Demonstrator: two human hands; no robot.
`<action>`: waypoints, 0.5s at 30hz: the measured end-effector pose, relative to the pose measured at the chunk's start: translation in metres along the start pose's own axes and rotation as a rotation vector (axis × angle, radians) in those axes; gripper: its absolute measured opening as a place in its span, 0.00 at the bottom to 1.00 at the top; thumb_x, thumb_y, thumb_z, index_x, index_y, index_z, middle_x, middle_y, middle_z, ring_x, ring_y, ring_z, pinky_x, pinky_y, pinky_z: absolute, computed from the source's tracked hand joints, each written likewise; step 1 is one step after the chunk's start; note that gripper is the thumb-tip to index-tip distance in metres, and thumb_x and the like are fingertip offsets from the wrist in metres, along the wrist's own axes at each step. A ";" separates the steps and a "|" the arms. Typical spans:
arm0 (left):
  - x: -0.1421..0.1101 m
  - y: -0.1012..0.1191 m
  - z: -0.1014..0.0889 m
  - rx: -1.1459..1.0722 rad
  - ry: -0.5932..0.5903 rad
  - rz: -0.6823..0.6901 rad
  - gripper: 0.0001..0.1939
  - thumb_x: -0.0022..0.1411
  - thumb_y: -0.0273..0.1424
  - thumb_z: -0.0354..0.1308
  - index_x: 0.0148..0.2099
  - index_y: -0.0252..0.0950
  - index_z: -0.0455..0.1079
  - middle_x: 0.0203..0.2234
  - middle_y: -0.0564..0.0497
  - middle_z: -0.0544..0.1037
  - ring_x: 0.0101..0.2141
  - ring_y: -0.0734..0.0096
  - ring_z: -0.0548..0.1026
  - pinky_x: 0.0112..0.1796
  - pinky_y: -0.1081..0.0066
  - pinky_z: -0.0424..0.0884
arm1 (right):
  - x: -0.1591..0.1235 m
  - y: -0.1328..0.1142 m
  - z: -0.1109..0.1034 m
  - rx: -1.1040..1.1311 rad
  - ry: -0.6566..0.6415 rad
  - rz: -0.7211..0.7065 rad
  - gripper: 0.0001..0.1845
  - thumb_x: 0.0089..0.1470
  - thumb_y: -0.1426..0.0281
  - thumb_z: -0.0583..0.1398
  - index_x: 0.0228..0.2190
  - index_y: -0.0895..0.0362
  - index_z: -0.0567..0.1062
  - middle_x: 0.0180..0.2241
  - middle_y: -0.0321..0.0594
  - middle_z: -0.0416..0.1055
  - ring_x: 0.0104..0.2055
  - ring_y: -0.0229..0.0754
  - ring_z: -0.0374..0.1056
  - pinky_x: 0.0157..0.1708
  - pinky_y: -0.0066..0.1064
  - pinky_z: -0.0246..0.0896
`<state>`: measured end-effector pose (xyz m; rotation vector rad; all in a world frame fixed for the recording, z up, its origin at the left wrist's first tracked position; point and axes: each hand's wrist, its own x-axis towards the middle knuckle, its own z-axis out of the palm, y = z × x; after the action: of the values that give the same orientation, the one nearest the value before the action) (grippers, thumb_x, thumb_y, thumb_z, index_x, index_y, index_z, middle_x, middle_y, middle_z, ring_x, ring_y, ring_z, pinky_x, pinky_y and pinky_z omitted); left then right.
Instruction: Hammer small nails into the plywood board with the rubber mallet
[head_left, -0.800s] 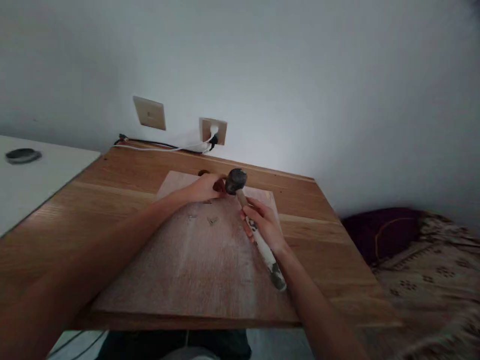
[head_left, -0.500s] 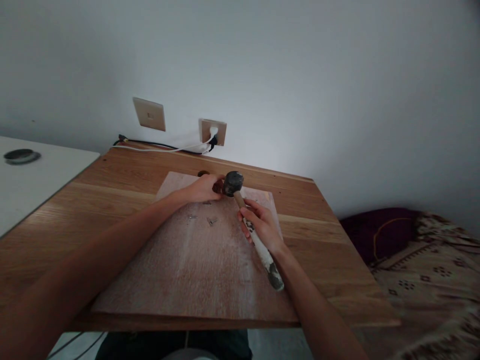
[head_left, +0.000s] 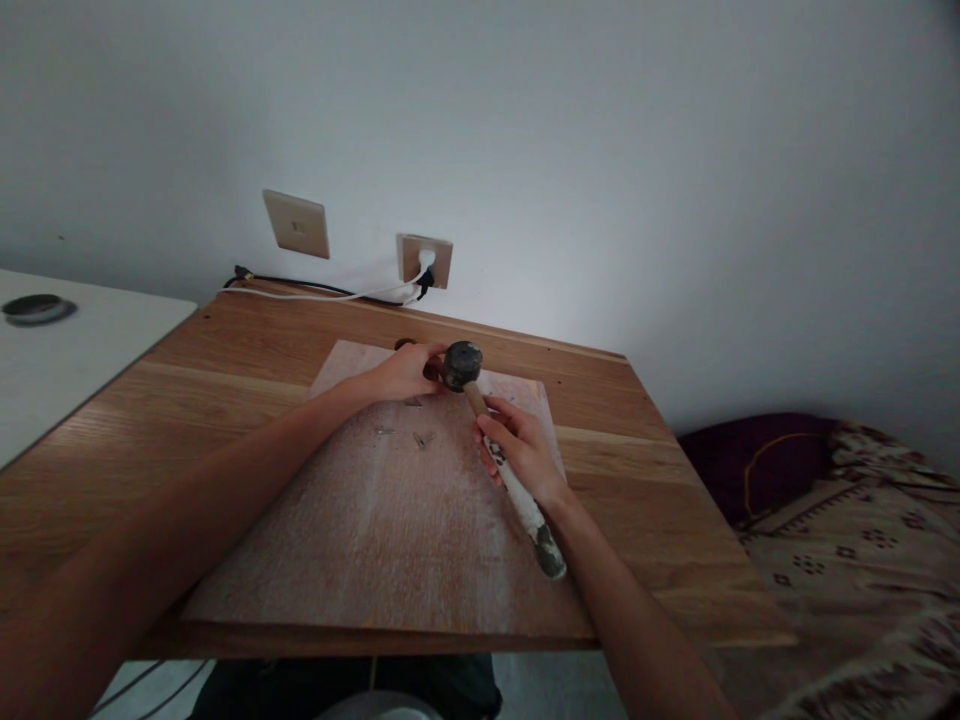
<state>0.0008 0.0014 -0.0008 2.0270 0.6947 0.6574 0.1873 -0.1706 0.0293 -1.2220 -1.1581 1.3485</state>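
Two hands in the head view, both working near the middle of the frame. Right hand (head_left: 521, 447), right of centre: fingers and thumb wrapped round the upper handle of a mallet with a dark rounded head and a wooden handle patched in white and grey (head_left: 463, 365). Mallet lies aslant, head at mid-frame, handle end toward lower right. Left hand (head_left: 401, 374), left of centre: fingers curled round a dark reddish-brown curved piece (head_left: 433, 368), mostly covered, shape not readable. Another brown bit (head_left: 405, 343) shows behind the knuckles; cannot tell whether it is the same piece.

Change over the last second: small. Mallet and right hand have drifted slightly leftward, so the head now overlaps the edge of the brown piece from this angle. Contact between them: cannot tell. Left hand has hardly moved. Judgement: the left hand is steadying, while the right is making a fine adjustment of the mallet rather than a full swing.

Beneath both: a pale, worn reddish wooden board (head_left: 360, 530) on a brown wood-grain counter (head_left: 660, 520). Small grey metal-looking bits (head_left: 424, 440) lie on the board just below the left hand, apparently undisturbed.
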 end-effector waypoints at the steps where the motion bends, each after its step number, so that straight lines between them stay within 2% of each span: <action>1: 0.000 0.000 0.000 -0.004 -0.005 0.000 0.28 0.51 0.29 0.70 0.56 0.34 0.77 0.40 0.46 0.86 0.38 0.60 0.83 0.39 0.67 0.76 | 0.000 0.000 0.000 -0.006 0.002 0.003 0.25 0.55 0.54 0.68 0.49 0.55 0.75 0.27 0.31 0.70 0.15 0.32 0.61 0.09 0.27 0.55; 6: 0.001 -0.001 -0.001 0.026 -0.033 0.006 0.23 0.52 0.28 0.68 0.52 0.33 0.78 0.40 0.45 0.87 0.38 0.61 0.83 0.39 0.68 0.76 | 0.000 0.003 -0.002 0.003 0.039 -0.008 0.27 0.55 0.55 0.68 0.52 0.54 0.74 0.28 0.31 0.71 0.15 0.33 0.60 0.09 0.27 0.56; 15: 0.003 -0.005 -0.001 0.037 -0.016 0.012 0.20 0.51 0.27 0.69 0.48 0.33 0.79 0.40 0.45 0.86 0.39 0.61 0.84 0.40 0.68 0.77 | -0.001 0.004 -0.002 -0.015 0.019 0.024 0.27 0.56 0.55 0.68 0.53 0.53 0.74 0.29 0.32 0.72 0.15 0.33 0.60 0.11 0.28 0.57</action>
<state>0.0015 0.0064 -0.0043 2.0701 0.6906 0.6386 0.1891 -0.1716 0.0256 -1.2604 -1.1452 1.3449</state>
